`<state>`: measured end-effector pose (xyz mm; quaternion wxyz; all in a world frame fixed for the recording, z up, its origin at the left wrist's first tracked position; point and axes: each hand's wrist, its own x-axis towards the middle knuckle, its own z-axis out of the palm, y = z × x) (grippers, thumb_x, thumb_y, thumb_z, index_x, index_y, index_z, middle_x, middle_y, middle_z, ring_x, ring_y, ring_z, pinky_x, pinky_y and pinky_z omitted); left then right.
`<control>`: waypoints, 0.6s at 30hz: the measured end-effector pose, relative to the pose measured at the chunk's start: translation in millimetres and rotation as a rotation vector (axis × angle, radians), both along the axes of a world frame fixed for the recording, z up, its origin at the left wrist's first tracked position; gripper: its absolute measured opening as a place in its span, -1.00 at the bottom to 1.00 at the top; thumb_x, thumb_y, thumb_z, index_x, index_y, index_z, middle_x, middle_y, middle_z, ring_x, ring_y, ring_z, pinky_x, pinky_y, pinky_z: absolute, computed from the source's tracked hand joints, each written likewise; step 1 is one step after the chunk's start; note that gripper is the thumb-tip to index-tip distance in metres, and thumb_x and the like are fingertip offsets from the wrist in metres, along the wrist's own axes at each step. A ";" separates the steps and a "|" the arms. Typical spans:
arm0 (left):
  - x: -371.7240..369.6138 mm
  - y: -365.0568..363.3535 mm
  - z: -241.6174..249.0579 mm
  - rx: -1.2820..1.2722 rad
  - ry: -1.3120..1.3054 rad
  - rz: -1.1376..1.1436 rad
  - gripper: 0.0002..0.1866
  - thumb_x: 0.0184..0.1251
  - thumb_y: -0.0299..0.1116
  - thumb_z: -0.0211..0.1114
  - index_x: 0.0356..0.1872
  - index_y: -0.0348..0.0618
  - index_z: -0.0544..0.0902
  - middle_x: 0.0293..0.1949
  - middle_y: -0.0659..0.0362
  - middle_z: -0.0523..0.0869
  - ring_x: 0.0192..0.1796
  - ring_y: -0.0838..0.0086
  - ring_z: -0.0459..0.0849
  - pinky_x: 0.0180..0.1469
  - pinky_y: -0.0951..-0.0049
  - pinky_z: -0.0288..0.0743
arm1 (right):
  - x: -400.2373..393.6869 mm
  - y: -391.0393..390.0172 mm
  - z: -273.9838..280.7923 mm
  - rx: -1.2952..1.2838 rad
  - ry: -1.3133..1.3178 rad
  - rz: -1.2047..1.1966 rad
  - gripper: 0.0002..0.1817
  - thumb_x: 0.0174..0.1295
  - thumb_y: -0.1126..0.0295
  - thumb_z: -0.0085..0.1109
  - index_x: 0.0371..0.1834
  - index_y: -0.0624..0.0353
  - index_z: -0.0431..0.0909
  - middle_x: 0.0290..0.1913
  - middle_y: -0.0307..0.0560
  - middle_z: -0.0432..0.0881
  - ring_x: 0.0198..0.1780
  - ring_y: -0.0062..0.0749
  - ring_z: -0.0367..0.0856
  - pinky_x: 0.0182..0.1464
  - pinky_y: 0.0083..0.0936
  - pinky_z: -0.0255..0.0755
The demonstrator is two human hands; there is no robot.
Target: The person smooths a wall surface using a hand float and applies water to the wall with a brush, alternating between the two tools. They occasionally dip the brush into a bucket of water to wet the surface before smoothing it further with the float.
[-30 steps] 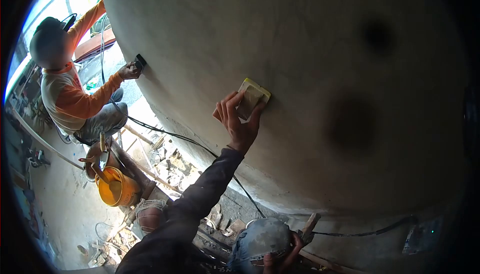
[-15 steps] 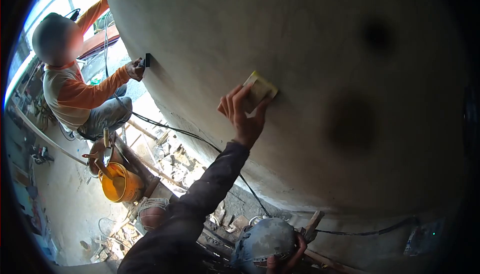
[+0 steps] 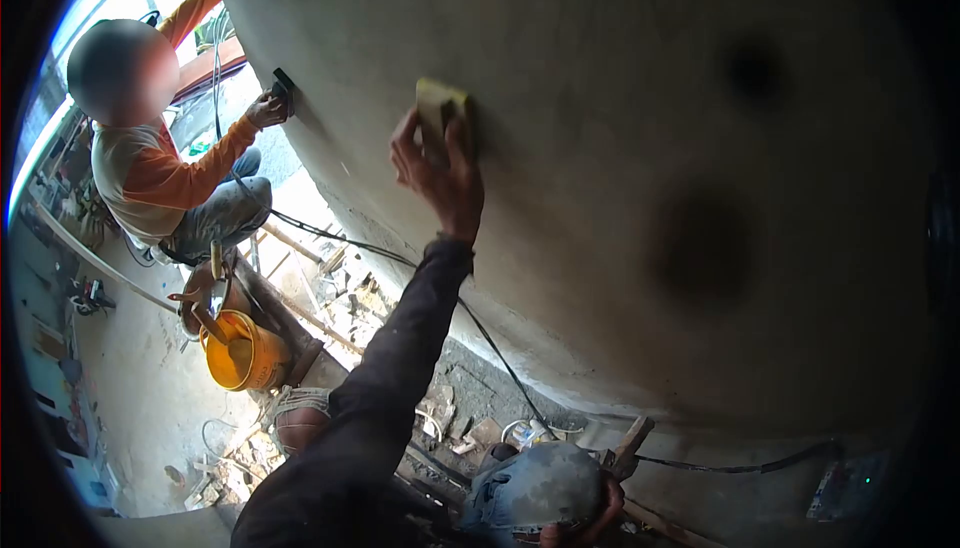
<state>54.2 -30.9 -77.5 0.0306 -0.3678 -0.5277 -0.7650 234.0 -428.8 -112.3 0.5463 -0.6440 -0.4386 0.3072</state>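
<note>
A yellow-edged sponge block (image 3: 437,98), flat and roughly rectangular, lies against the grey plastered wall (image 3: 600,168). My left hand (image 3: 438,163) grips it from below, thumb on the right side and fingers on the left, arm stretched out in a dark sleeve. At the bottom, my right hand (image 3: 610,508) curls around the side of a rounded grey-blue thing (image 3: 545,478) with pale stains. Most of that hand is hidden behind it, and I cannot tell what the thing is.
At the left a co-worker (image 3: 190,178) in orange sleeves presses a dark flat tool (image 3: 284,88) to the wall. A yellow bucket (image 3: 262,353) with a wooden-handled tool stands below. A black cable (image 3: 360,245) runs along the wall's foot, over rubble (image 3: 350,293). A brown ball (image 3: 300,428) sits beside my arm.
My left hand has slid the sponge block up and to the left along the wall, turning it somewhat. The co-worker's tool has shifted slightly up and tilted. My right hand stays at the rounded thing.
</note>
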 end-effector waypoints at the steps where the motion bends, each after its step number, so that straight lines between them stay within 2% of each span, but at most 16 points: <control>1: 7.2 -10.7 -0.5 -0.026 0.002 0.006 -0.41 0.16 -0.11 0.53 0.20 0.07 0.52 0.10 0.13 0.60 0.14 0.24 0.51 0.26 0.12 0.16 | -0.3 -4.3 1.5 0.029 0.051 0.002 0.20 0.04 -0.42 0.25 0.43 0.42 0.08 0.20 0.23 0.36 0.29 0.00 0.39 0.35 -0.08 0.27; 3: 31.6 -34.2 -5.4 0.113 0.551 -0.065 -0.36 0.07 -0.12 0.57 0.20 0.12 0.52 0.11 0.13 0.60 0.12 0.23 0.52 0.24 0.13 0.18 | 7.0 -4.8 -5.0 0.034 0.018 0.024 0.19 0.04 -0.40 0.25 0.42 0.44 0.07 0.22 0.25 0.36 0.26 0.01 0.42 0.31 -0.07 0.32; 4: 45.3 -45.8 -54.9 0.081 0.715 -0.082 -0.31 -0.01 -0.16 0.59 0.22 0.13 0.51 0.12 0.15 0.59 0.10 0.22 0.53 0.23 0.15 0.20 | 9.1 2.9 -6.9 0.010 -0.029 0.061 0.21 0.01 -0.41 0.31 0.44 0.38 0.04 0.24 0.25 0.34 0.26 0.01 0.44 0.29 -0.06 0.38; 5: 49.5 -49.9 -103.9 0.036 0.718 -0.085 -0.34 0.06 -0.15 0.56 0.22 0.15 0.50 0.13 0.18 0.59 0.09 0.28 0.53 0.24 0.20 0.18 | 15.4 4.3 -7.9 -0.021 -0.089 0.101 0.24 -0.02 -0.41 0.36 0.45 0.33 0.02 0.26 0.24 0.32 0.26 0.02 0.47 0.26 -0.04 0.44; 7: 24.6 -40.0 -137.9 -0.067 0.471 -0.059 -0.42 0.18 -0.17 0.51 0.22 0.09 0.49 0.11 0.16 0.59 0.13 0.28 0.50 0.26 0.16 0.15 | 16.2 3.5 -12.0 0.018 -0.191 0.115 0.21 0.01 -0.39 0.35 0.45 0.32 0.01 0.26 0.24 0.31 0.27 0.00 0.46 0.26 -0.05 0.44; 9: 6.9 -11.9 -87.2 -0.159 0.007 0.022 -0.49 0.28 -0.21 0.45 0.20 0.01 0.49 0.10 0.13 0.59 0.15 0.25 0.50 0.29 0.12 0.12 | 8.5 -5.5 -1.8 -0.031 0.042 0.033 0.19 0.07 -0.37 0.31 0.47 0.35 -0.02 0.25 0.24 0.32 0.25 -0.04 0.45 0.26 -0.07 0.42; 10: 4.4 -4.9 -43.9 -0.102 -0.101 -0.026 -0.53 0.33 -0.25 0.39 0.20 -0.08 0.47 0.11 0.09 0.58 0.14 0.19 0.51 0.28 0.10 0.15 | 0.7 0.7 6.1 0.036 0.055 0.039 0.14 0.12 -0.33 0.20 0.44 0.46 0.02 0.25 0.31 0.35 0.25 0.00 0.43 0.27 -0.06 0.35; 11: 10.7 -10.8 -7.0 -0.040 0.086 0.056 -0.47 0.25 -0.22 0.45 0.21 -0.01 0.48 0.12 0.11 0.57 0.13 0.18 0.51 0.26 0.10 0.19 | -0.7 -1.0 8.6 0.003 0.059 0.043 0.14 0.12 -0.33 0.20 0.44 0.46 0.02 0.25 0.31 0.35 0.25 0.00 0.43 0.27 -0.06 0.35; 13: 35.8 -33.5 -32.8 0.101 0.545 -0.076 -0.44 0.23 -0.21 0.47 0.24 -0.01 0.49 0.09 0.05 0.57 0.09 0.17 0.48 0.22 0.15 0.20 | 3.5 1.0 6.7 0.022 -0.046 0.068 0.13 0.12 -0.33 0.19 0.43 0.46 0.03 0.23 0.32 0.37 0.24 0.02 0.44 0.27 -0.05 0.35; 14: 49.4 -43.9 -69.5 0.098 0.610 -0.089 -0.38 0.15 -0.22 0.51 0.25 0.05 0.49 0.10 0.07 0.57 0.08 0.14 0.48 0.22 0.16 0.19 | 10.4 3.2 -7.3 0.044 -0.091 0.086 0.12 0.10 -0.32 0.19 0.42 0.46 0.05 0.22 0.34 0.38 0.25 0.02 0.44 0.27 -0.05 0.35; 15: 48.2 -49.6 -108.2 0.036 0.590 -0.094 -0.39 0.18 -0.23 0.49 0.26 0.03 0.47 0.11 0.07 0.56 0.08 0.19 0.49 0.22 0.18 0.19 | 12.7 3.0 -4.2 0.052 -0.100 0.091 0.12 0.10 -0.32 0.19 0.42 0.46 0.05 0.22 0.34 0.38 0.25 0.02 0.44 0.27 -0.05 0.35; 17: 28.0 -37.9 -148.2 -0.210 0.214 -0.041 -0.39 0.18 -0.22 0.49 0.25 0.04 0.46 0.12 0.12 0.57 0.11 0.23 0.50 0.26 0.13 0.18 | 8.8 7.9 -2.0 0.033 -0.100 0.076 0.12 0.09 -0.32 0.19 0.42 0.45 0.07 0.21 0.31 0.39 0.23 0.03 0.45 0.27 -0.05 0.36; 18: 18.8 -23.4 -125.0 -0.246 -0.092 -0.036 -0.48 0.29 -0.20 0.42 0.23 -0.03 0.46 0.10 0.10 0.57 0.14 0.22 0.49 0.26 0.13 0.16 | 2.5 5.8 1.1 0.033 -0.086 0.007 0.12 0.08 -0.34 0.18 0.41 0.45 0.08 0.21 0.29 0.39 0.20 0.02 0.48 0.26 -0.06 0.37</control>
